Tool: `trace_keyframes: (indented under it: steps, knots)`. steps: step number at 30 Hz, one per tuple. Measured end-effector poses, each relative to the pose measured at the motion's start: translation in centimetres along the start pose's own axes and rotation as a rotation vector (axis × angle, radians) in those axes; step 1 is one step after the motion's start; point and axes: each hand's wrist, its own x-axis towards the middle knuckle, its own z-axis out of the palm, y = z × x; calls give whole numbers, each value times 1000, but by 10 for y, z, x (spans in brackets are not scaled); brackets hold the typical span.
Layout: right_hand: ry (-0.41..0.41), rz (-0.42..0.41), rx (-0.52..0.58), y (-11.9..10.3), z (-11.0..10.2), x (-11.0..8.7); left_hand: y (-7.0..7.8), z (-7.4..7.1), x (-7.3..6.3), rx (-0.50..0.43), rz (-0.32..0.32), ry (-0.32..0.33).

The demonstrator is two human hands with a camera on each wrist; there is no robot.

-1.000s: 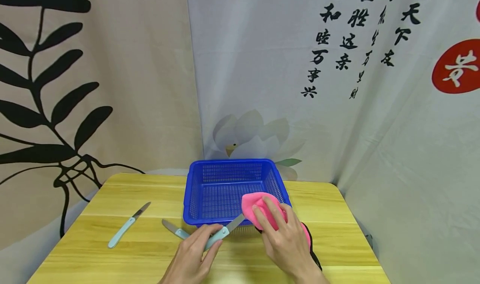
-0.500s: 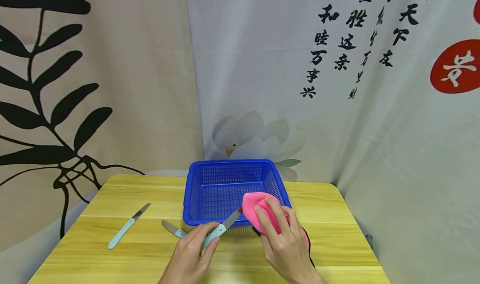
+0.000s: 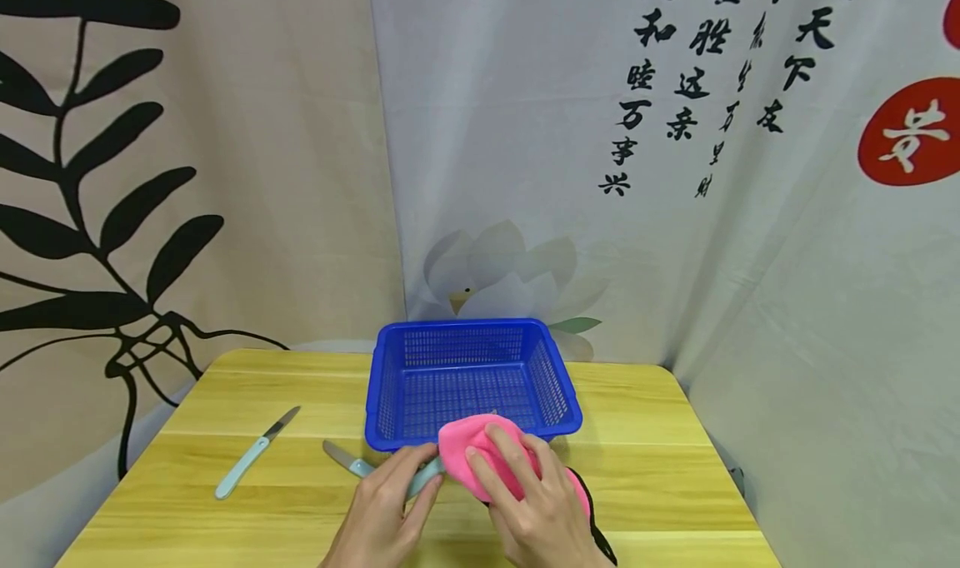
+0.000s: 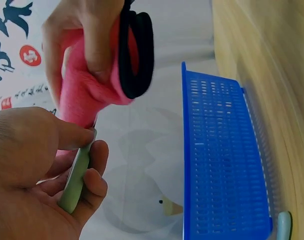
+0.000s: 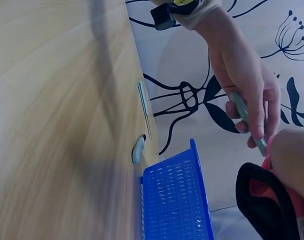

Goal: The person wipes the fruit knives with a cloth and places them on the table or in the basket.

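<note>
In the head view my left hand point(image 3: 386, 501) grips a knife by its pale blue handle point(image 3: 425, 475), fingers and thumb round it. My right hand point(image 3: 536, 497) holds a pink cloth point(image 3: 468, 447) with black edging, its fingers pressed into the folds. The cloth covers the blade right up to the handle, so the blade is nearly all hidden. Seen from the left wrist, the handle point(image 4: 78, 180) points up into the pink cloth point(image 4: 82, 97), and a thin strip of metal shows at the thumb tip. The cloth's black-edged opening point(image 4: 137, 55) faces away from the knife.
Behind the hands stands a blue plastic basket point(image 3: 375, 385) on the wooden table point(image 3: 660, 460). A second knife point(image 3: 251, 460) lies at the left of the table. Another knife point(image 3: 347, 458) lies nearer the basket, its handle partly behind my left hand.
My right hand has moved left and down with the cloth, which slid along the blade from its tip to the handle. The left hand keeps its grip nearly in place.
</note>
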Motion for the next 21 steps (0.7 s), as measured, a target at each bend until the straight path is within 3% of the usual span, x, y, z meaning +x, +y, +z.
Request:
trace_keyframes:
  steps: [6,17,21]
  knots:
    - [-64,15,-17,-4,1,-5,0,1,-1,-22,18,7]
    - [-123,68,-47,1,-2,-4,2,-1,-3,-8,-22,-23]
    - [-162,105,-54,6,-6,-4,2,-1,-3,-1,-10,-29]
